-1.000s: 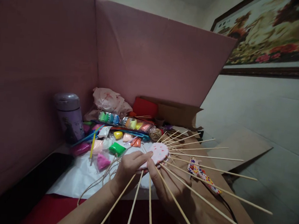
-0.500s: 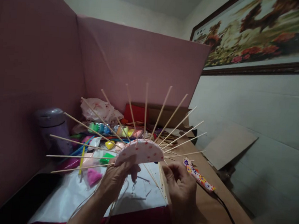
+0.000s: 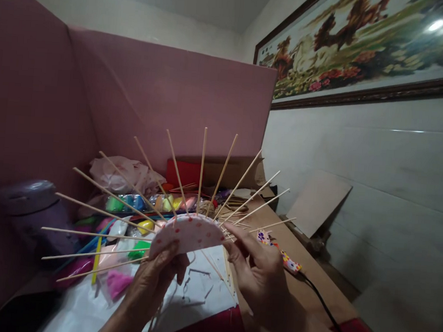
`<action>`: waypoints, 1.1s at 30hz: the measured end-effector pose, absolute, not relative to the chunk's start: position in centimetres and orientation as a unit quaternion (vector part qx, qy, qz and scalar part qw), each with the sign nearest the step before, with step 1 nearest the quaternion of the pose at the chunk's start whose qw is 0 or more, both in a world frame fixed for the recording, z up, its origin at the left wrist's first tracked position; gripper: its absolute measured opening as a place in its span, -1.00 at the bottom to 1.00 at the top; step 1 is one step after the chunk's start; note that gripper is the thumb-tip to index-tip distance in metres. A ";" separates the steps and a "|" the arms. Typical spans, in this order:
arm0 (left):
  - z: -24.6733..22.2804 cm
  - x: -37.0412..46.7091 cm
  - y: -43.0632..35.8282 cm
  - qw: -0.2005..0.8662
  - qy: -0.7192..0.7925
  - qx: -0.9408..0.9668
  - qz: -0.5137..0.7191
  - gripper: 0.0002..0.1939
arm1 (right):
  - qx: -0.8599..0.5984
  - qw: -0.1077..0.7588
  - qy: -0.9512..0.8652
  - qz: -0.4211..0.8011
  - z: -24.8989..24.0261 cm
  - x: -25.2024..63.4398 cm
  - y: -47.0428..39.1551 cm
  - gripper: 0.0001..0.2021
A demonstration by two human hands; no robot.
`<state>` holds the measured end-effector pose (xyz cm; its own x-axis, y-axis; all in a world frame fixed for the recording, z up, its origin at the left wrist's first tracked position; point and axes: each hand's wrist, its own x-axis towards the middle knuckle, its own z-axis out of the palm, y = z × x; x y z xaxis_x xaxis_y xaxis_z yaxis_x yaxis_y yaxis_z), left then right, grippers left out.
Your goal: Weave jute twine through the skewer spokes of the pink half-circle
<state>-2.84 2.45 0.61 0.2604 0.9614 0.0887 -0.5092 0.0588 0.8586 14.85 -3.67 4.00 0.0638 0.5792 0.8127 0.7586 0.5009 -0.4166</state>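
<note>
A white half-round piece with red dots (image 3: 190,234) is held up above the table, with several thin wooden sticks (image 3: 202,172) fanning out from its curved edge. My left hand (image 3: 163,268) grips its lower left corner, thumb in front. At its right end, my right hand (image 3: 254,264) has its thumb and index finger close together by the base of the right-hand sticks. Whether those fingertips pinch a stick or the edge of the piece is too small to tell.
Colourful clay packs (image 3: 143,203) lie behind, with a pink clay bag (image 3: 118,282) nearer. A lilac flask (image 3: 36,213) stands left. A flower-patterned tool (image 3: 288,262) with a black cable lies right. Pink panels (image 3: 173,92) rise at the back.
My right hand has moved up to the right end of the piece, its index finger now extended along it. The view has turned right, and the held piece appears slightly lower and further left.
</note>
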 end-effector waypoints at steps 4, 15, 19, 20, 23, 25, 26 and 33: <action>0.5 -2.9 2.4 0.670 0.259 0.432 0.545 -0.77 | -0.538 0.440 -0.710 -0.115 5.0 15.0 -3.1 -0.68; -0.8 -3.8 3.4 0.700 0.185 0.433 0.536 -0.69 | -0.545 0.439 -0.715 0.013 6.0 14.8 -3.8 -0.83; -0.9 -3.9 3.5 0.716 0.182 0.424 0.524 -0.68 | -0.542 0.452 -0.708 0.011 6.0 14.6 -3.7 -0.83; -0.9 -3.8 3.5 0.717 0.184 0.417 0.527 -0.67 | -0.541 0.452 -0.710 0.002 5.9 14.5 -3.6 -0.83; -0.5 -3.5 3.3 0.714 0.186 0.383 0.557 -0.64 | -0.520 0.467 -0.713 -0.056 5.3 14.3 -3.7 -0.83; -0.2 -3.3 3.3 0.711 0.184 0.352 0.580 -0.60 | -0.500 0.498 -0.704 -0.085 4.7 14.2 -4.1 -0.78; -0.1 -3.2 3.3 0.713 0.185 0.334 0.589 -0.58 | -0.493 0.517 -0.694 -0.086 4.4 14.1 -4.3 -0.78; 0.3 -3.7 3.7 0.731 0.177 0.256 0.607 -0.66 | -0.481 0.584 -0.653 -0.032 2.7 14.1 -4.8 -0.86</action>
